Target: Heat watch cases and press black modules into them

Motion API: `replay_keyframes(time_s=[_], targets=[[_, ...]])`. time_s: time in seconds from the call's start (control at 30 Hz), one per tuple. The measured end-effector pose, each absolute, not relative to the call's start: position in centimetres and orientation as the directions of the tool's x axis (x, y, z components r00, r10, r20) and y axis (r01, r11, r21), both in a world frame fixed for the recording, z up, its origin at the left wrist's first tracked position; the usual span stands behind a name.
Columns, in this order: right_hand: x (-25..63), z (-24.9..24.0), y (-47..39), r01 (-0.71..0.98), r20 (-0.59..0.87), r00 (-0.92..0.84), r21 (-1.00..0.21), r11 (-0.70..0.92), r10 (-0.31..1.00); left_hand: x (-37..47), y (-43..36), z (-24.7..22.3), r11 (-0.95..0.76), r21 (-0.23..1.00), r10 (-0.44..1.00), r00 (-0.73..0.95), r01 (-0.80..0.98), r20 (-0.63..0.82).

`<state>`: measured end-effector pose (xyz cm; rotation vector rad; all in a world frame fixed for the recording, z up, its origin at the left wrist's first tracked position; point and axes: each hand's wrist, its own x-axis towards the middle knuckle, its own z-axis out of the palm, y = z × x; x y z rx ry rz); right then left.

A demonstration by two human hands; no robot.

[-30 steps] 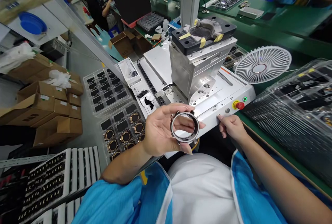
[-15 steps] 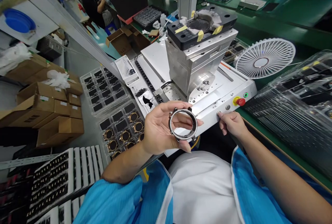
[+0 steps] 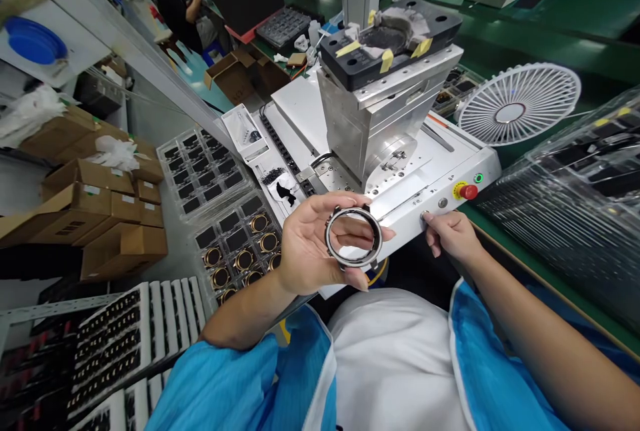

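My left hand is closed around a round watch case, a dark and silver ring with small lugs. It is held upright, and I can see through its opening. My right hand is at the front panel of a white machine, fingers curled, with the thumb and fingertips on a small metal switch. Above the panel rises a metal block, bearing a black fixture with a round recess and yellow tape pieces.
A red emergency stop button and a green-lit button sit right of my right hand. A white fan and stacked clear trays stand to the right. On the left are trays of gold-rimmed watch parts and cardboard boxes.
The view has shifted slightly. My left hand still holds the watch case and my right hand stays at the switch.
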<state>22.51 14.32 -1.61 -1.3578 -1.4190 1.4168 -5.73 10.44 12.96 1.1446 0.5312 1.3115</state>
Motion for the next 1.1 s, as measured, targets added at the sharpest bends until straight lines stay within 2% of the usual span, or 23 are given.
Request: replay_keyframes(time_s=[0.23,0.5,0.67,0.8,0.97,1.1], targets=[[22.5,-1.6,14.4,0.185,-0.185,-0.204,-0.971,-0.148,0.961,-5.9,10.3,13.1,-0.074,0.885,0.943,0.258,-0.459,0.212],[22.5,-1.9,14.2,0.176,-0.190,-0.179,-0.971,-0.159,0.965,-6.1,10.0,12.4,-0.079,0.881,0.934,0.273,-0.467,0.229],[22.5,-1.7,14.1,0.169,-0.200,-0.180,-0.971,-0.170,0.963,-5.8,10.0,12.6,-0.110,0.849,0.911,0.289,-0.516,0.294],[22.3,-1.7,14.3,0.163,-0.205,-0.182,-0.971,-0.176,0.962,-5.7,10.1,12.6,-0.105,0.863,0.922,0.276,-0.493,0.271],[22.3,-0.7,14.1,0.183,-0.196,-0.196,-0.970,-0.160,0.961,-5.5,10.2,12.4,-0.195,0.860,0.905,0.252,-0.472,0.343],[21.7,3.4,12.8,0.204,-0.132,-0.195,-0.975,-0.091,0.972,-5.0,10.7,11.1,-0.368,0.882,0.882,0.189,-0.296,0.432]])
